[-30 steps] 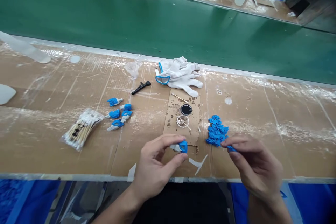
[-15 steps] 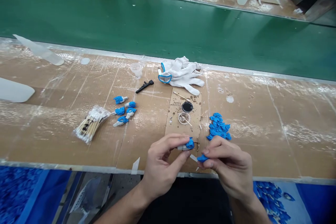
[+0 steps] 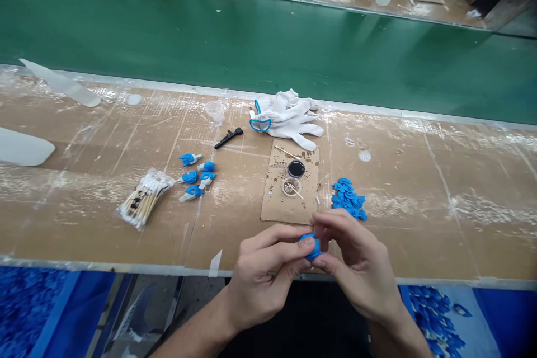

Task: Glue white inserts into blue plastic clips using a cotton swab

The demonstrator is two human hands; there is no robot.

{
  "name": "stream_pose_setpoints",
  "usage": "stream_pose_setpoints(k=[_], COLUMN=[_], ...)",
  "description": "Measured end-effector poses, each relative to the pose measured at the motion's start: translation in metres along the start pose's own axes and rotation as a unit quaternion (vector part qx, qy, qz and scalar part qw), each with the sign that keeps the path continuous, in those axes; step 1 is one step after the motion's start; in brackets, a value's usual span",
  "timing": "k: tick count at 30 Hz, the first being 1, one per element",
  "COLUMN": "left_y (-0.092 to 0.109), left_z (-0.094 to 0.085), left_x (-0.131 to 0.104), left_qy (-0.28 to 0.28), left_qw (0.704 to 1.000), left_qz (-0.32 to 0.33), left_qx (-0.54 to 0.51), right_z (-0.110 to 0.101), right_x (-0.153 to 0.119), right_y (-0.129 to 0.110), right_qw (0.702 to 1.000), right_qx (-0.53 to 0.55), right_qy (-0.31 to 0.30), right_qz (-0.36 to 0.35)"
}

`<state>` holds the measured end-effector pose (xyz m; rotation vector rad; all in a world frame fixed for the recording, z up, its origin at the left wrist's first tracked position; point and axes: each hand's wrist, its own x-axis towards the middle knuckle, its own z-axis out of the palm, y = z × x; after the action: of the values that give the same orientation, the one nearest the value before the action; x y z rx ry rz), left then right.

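My left hand (image 3: 268, 268) is closed on a small blue plastic part (image 3: 311, 247), just above the near edge of the bench. The thumb and fingertips of my right hand (image 3: 356, 263) touch the same part from the right, with a small blue plastic piece pressed against it. My fingers hide where the two meet. Beyond my right hand lies a pile of small blue plastic pieces (image 3: 348, 199). Further left, several blue-and-grey assembled parts (image 3: 196, 177) lie in a loose group.
A stained cardboard sheet (image 3: 281, 210) carries a cup of dark liquid (image 3: 296, 168) and a clear cup (image 3: 291, 186) with a swab. White gloves (image 3: 289, 117), a black plastic piece (image 3: 229, 137) and a bag of cotton swabs (image 3: 146, 199) lie around. A green belt (image 3: 251, 39) runs behind.
My hands have come together. The blue piece from my right hand now meets the part in my left, which has turned so its grey end no longer shows.
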<state>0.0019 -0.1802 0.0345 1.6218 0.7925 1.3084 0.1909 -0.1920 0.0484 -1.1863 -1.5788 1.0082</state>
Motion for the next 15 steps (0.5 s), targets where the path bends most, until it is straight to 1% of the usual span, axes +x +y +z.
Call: stream_pose_setpoints(k=[2,4,7,11,13,14,15], left_y=[0.001,0.001,0.004,0.009,0.009,0.007,0.004], left_z=[-0.002,-0.004,-0.002,0.013,0.019,0.018,0.013], left_x=[0.001,0.002,-0.001,-0.013,-0.018,-0.019,-0.017], left_qy=[-0.014,-0.016,-0.016,-0.002,-0.017,-0.024,-0.021], left_qw=[1.0,1.0,1.0,1.0,1.0,0.999,0.998], left_qz=[0.013,0.012,0.012,0.007,0.009,0.02,0.033], left_qx=[0.015,0.019,0.002,-0.009,0.002,0.019,0.048], right_z=[-0.002,-0.001,0.004,0.011,0.006,0.001,-0.007], right_x=[-0.003,-0.005,-0.002,0.005,0.0,-0.005,-0.011], right_y=[-0.001,-0.002,-0.003,-0.005,-0.007,-0.008,-0.009], right_qw=[0.999,0.998,0.999,0.998,0.998,0.998,0.998], right_qx=[-0.002,-0.008,0.013,0.039,0.039,0.026,0.007], right_qy=[-0.047,-0.058,-0.033,-0.013,0.012,0.031,0.049], right_qz=[0.016,0.01,-0.018,-0.056,-0.049,-0.041,-0.034])
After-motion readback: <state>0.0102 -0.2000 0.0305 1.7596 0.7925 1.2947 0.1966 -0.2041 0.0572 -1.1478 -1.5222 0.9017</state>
